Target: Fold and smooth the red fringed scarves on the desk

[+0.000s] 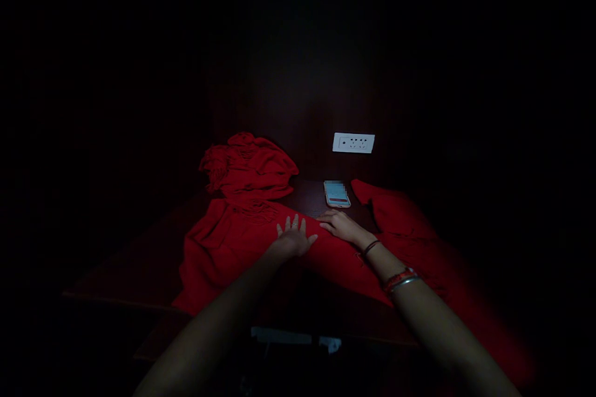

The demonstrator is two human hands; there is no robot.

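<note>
Toward the far left corner of the counter (310, 191), a fringed red heap (254, 164) is left bunched and not spread out. Nearer the front edge, a red cloth (209, 254) is laid out, its left end creased and reaching that edge, so smoothing there appears only partly done. Mid-counter, the cloth is pressed by the left hand (294, 239), whose grip is released, palm down with fingers spread. There the surface is seen to be flatter, and that stretch is judged nearly finished. Beside it, the cloth's far side is touched by the right hand (342, 225); whether fabric is pinched under its fingers cannot be told. Just beyond, a phone (337, 193) is set toward the back edge. Toward the right end, more red fabric (400, 214) is spread with some folds left; whether it is joined to the middle cloth cannot be made out in the dark.
</note>
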